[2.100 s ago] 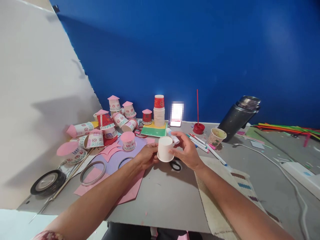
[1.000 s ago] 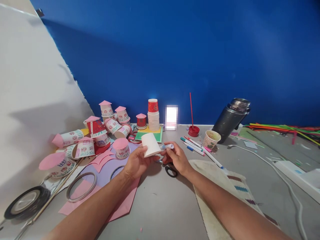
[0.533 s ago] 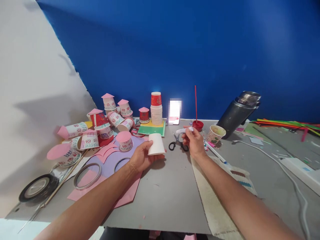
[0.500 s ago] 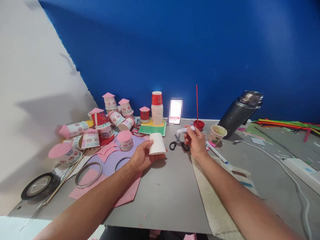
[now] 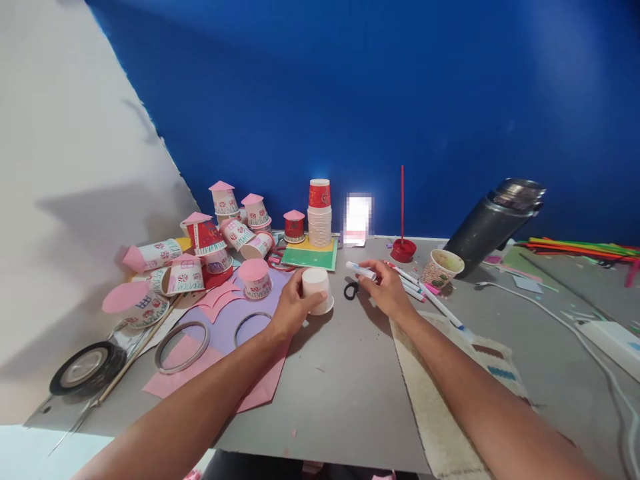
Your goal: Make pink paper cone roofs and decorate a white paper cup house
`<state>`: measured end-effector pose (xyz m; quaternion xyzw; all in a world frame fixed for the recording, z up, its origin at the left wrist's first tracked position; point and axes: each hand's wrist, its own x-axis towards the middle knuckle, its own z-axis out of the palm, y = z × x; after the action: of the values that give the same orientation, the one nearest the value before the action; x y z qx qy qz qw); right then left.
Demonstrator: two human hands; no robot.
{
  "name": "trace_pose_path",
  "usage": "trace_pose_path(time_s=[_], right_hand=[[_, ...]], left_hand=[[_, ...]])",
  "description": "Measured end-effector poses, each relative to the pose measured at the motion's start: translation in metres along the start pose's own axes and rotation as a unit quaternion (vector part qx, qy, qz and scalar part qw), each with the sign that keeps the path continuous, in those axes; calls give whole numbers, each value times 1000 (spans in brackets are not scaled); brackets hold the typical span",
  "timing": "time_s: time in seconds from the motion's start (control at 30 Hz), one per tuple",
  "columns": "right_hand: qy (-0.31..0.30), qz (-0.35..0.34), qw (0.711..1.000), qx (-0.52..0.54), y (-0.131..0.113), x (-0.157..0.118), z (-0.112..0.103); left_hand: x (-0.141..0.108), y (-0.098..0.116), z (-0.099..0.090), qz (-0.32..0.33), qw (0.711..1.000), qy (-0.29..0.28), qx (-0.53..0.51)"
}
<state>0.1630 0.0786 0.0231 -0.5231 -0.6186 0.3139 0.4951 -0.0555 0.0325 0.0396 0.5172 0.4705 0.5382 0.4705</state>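
Note:
A plain white paper cup (image 5: 315,279) stands upside down on the grey table, its wide rim downward. My left hand (image 5: 294,307) is wrapped round its left side, thumb across the front. In my right hand (image 5: 387,287) is a small white tube with faint bluish print (image 5: 361,271), held low over the table; its exact kind is unclear. Below that tube shows a black handle of the scissors (image 5: 351,291); the hand hides the rest. Several white markers (image 5: 414,291) lie just right of my right hand.
Decorated paper cups with pink paper roofs (image 5: 255,277) crowd the left. A stack of paper cups (image 5: 320,227) stands at the back. Right are a red pot with a stick (image 5: 403,251), a patterned cup (image 5: 443,268), a leaning dark flask (image 5: 487,230), a cloth (image 5: 425,400) and a white cable (image 5: 555,313).
My left hand has turned the white cup from tilted to upside down and lowered it to the table. My right hand has come down and slightly left with the white tube, covering part of the scissors.

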Motion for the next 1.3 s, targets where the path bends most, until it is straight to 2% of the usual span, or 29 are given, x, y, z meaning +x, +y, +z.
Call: trace_pose_path(time_s=[0.17, 0.4, 0.6, 0.77, 1.1, 1.3], right_hand=[[11, 96, 978, 186, -2, 8, -5], [43, 84, 973, 212, 2, 25, -20], [107, 45, 990, 78, 8, 30, -29], [104, -2, 991, -87, 10, 27, -28], [37, 34, 955, -293, 7, 25, -23], [24, 63, 925, -373, -2, 24, -22]], left_hand=[[0, 0, 1, 7, 999, -10, 46], [2, -1, 2, 8, 997, -19, 74], [0, 0, 4, 12, 995, -22, 97], [-1, 4, 6, 21, 993, -17, 113], [1, 6, 7, 20, 990, -17, 138], [2, 7, 8, 18, 989, -16, 147]])
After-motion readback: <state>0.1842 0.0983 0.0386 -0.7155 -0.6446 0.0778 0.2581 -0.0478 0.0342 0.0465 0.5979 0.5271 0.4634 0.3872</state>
